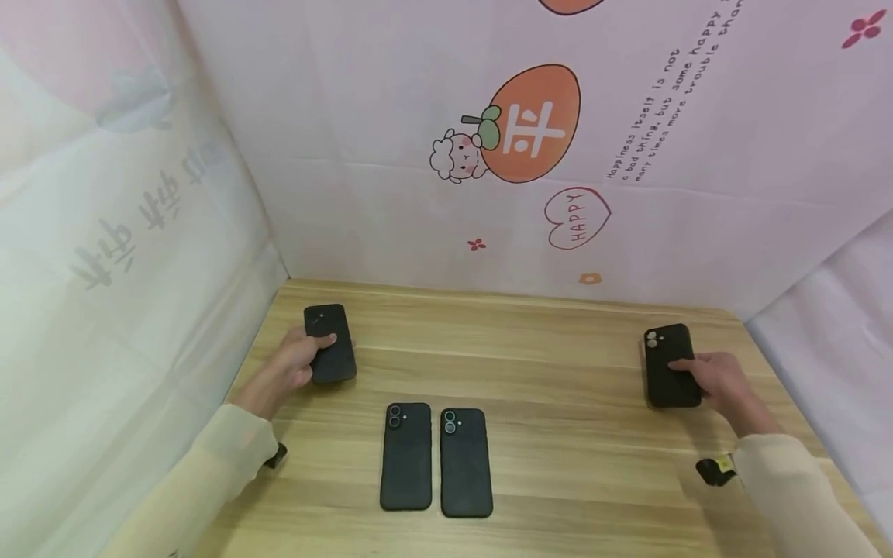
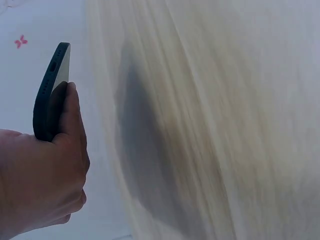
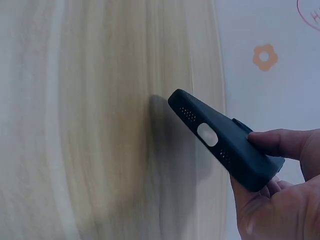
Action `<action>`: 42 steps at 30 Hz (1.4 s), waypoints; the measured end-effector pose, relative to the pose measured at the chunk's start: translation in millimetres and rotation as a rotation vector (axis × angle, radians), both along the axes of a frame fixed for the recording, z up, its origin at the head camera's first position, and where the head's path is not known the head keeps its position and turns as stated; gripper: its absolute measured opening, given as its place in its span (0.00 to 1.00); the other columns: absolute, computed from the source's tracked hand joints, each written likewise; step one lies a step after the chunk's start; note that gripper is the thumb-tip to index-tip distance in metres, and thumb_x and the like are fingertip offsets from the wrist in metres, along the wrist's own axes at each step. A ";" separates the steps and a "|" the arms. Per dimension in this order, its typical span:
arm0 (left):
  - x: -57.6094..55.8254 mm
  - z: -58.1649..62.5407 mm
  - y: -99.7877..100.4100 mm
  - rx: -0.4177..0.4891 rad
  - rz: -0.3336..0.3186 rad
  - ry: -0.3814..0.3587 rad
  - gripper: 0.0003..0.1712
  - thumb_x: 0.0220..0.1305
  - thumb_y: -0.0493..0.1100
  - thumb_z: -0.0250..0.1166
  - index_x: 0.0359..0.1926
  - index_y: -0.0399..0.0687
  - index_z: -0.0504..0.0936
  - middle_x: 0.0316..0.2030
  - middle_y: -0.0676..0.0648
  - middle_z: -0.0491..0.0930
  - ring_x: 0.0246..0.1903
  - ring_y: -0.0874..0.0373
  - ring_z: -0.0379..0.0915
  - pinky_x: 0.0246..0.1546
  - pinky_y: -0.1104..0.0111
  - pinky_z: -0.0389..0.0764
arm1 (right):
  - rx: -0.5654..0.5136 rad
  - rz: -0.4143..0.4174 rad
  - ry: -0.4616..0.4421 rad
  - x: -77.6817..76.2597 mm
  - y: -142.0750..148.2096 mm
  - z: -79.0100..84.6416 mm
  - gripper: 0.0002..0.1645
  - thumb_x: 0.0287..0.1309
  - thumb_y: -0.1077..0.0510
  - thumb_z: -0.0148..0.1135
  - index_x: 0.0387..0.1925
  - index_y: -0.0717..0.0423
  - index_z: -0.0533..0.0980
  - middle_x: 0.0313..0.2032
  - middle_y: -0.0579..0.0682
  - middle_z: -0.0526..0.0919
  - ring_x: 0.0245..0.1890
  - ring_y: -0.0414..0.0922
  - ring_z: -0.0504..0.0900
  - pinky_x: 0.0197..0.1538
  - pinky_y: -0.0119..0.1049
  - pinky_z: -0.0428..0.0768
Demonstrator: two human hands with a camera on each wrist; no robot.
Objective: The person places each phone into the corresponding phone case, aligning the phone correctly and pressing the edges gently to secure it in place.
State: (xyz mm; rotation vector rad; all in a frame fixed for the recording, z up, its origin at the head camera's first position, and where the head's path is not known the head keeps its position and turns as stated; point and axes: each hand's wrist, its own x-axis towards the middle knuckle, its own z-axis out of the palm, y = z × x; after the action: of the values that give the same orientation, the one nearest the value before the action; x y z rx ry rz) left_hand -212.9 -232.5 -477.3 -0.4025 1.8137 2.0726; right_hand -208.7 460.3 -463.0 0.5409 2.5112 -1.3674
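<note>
At the back left of the table, my left hand [image 1: 296, 360] grips a black smartphone [image 1: 338, 358], thumb across its camera side and fingers underneath. The left wrist view shows this phone's [image 2: 51, 90] lower edge with a dark charging port, its pale glossy face turned to the table. Toward the back right, my right hand [image 1: 718, 380] pinches a black phone case [image 1: 667, 390] with the thumb on its back. Light shows in the oval port opening of the case [image 3: 227, 137] and in its two camera rings. Both held things cast shadows on the wood below them.
Two black phones [image 1: 407, 471] lie side by side, camera side up, near the middle front of the wooden table [image 1: 544, 465]. White printed cloth [image 1: 391, 155] hangs behind the table's back edge and along both sides. Small black devices [image 1: 715, 470] are worn at my wrists.
</note>
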 end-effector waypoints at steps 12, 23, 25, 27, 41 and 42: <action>33.2 18.2 24.7 0.059 -0.068 0.100 0.35 0.85 0.35 0.45 0.81 0.28 0.41 0.73 0.23 0.64 0.72 0.35 0.67 0.65 0.58 0.79 | -0.116 0.120 0.032 22.4 -49.6 7.1 0.15 0.72 0.61 0.65 0.44 0.75 0.83 0.35 0.51 0.89 0.31 0.38 0.85 0.38 0.35 0.89; 56.8 22.2 50.1 0.103 -0.098 0.128 0.34 0.84 0.34 0.47 0.82 0.32 0.45 0.71 0.24 0.67 0.68 0.37 0.73 0.63 0.57 0.82 | -0.253 0.231 0.055 37.1 -112.5 20.3 0.33 0.73 0.63 0.64 0.67 0.84 0.65 0.48 0.57 0.88 0.42 0.40 0.90 0.45 0.39 0.90; 60.5 21.7 55.1 0.135 -0.102 0.127 0.33 0.84 0.34 0.47 0.82 0.32 0.47 0.70 0.23 0.69 0.68 0.36 0.73 0.60 0.57 0.84 | -0.293 0.244 0.054 39.9 -122.9 21.4 0.32 0.73 0.64 0.64 0.66 0.84 0.66 0.46 0.55 0.89 0.42 0.40 0.90 0.45 0.38 0.90; 63.8 20.9 60.1 0.171 -0.118 0.123 0.33 0.84 0.33 0.46 0.83 0.34 0.46 0.69 0.23 0.70 0.68 0.36 0.73 0.59 0.56 0.84 | -0.318 0.256 0.057 43.1 -133.7 23.4 0.29 0.72 0.64 0.64 0.64 0.83 0.68 0.41 0.53 0.90 0.41 0.41 0.90 0.44 0.38 0.90; 85.2 15.0 101.9 0.277 -0.185 0.095 0.34 0.83 0.32 0.49 0.82 0.34 0.48 0.72 0.24 0.68 0.67 0.39 0.76 0.63 0.56 0.82 | -0.521 0.354 0.106 68.8 -195.1 35.9 0.25 0.68 0.70 0.64 0.60 0.84 0.70 0.38 0.53 0.92 0.40 0.44 0.92 0.44 0.40 0.90; 85.8 14.9 105.0 0.284 -0.190 0.093 0.33 0.83 0.33 0.49 0.82 0.35 0.49 0.72 0.25 0.68 0.67 0.39 0.76 0.63 0.56 0.82 | -0.532 0.357 0.110 69.7 -198.3 36.1 0.25 0.68 0.70 0.64 0.60 0.84 0.70 0.38 0.53 0.92 0.41 0.44 0.92 0.45 0.40 0.90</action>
State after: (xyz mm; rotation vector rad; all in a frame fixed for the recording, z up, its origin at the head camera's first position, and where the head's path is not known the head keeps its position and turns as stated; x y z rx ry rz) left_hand -127.1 -127.5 -462.3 -0.0556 1.5069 2.1998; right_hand -139.0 262.0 -426.9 -0.0862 2.0453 -1.8408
